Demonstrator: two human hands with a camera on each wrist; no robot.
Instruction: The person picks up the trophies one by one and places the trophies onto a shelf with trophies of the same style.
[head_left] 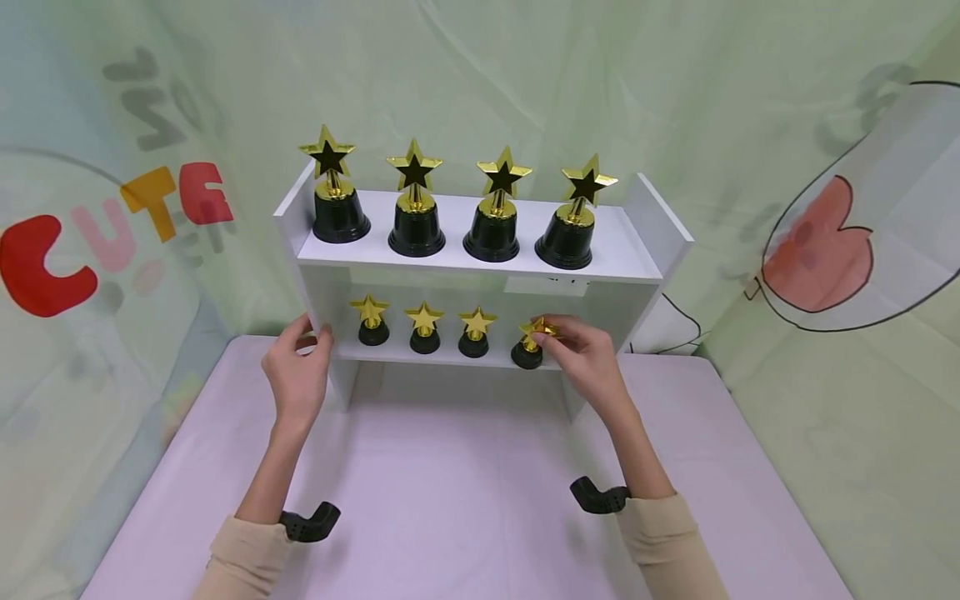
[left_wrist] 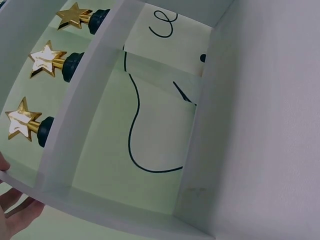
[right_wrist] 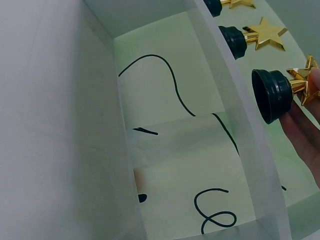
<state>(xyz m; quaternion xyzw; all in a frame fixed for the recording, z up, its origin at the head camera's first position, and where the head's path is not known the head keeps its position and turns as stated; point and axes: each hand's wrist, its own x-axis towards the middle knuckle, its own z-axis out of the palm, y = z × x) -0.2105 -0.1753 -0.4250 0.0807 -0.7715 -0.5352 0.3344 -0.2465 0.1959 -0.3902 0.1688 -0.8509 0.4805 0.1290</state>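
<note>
In the head view my right hand (head_left: pixel 588 358) pinches the star of a small gold-star trophy (head_left: pixel 527 355) with a black base. It is at the right end of the white shelf's lower board (head_left: pixel 450 361), slightly tilted; whether its base (right_wrist: pixel 270 95) touches the board I cannot tell. To its left stand three like trophies, among them one (head_left: pixel 474 343) nearest it. My left hand (head_left: pixel 298 375) grips the shelf's left side panel (left_wrist: pixel 115 215), thumb inside and fingers outside. Larger star trophies, such as one (head_left: pixel 491 229), line the top board (head_left: pixel 450 208).
The shelf stands on a table with a pale cloth (head_left: pixel 450 500), against a printed green curtain (head_left: pixel 487 75). A raised right side panel (head_left: pixel 660 221) bounds the top board. Below the lower board is an open space between the legs.
</note>
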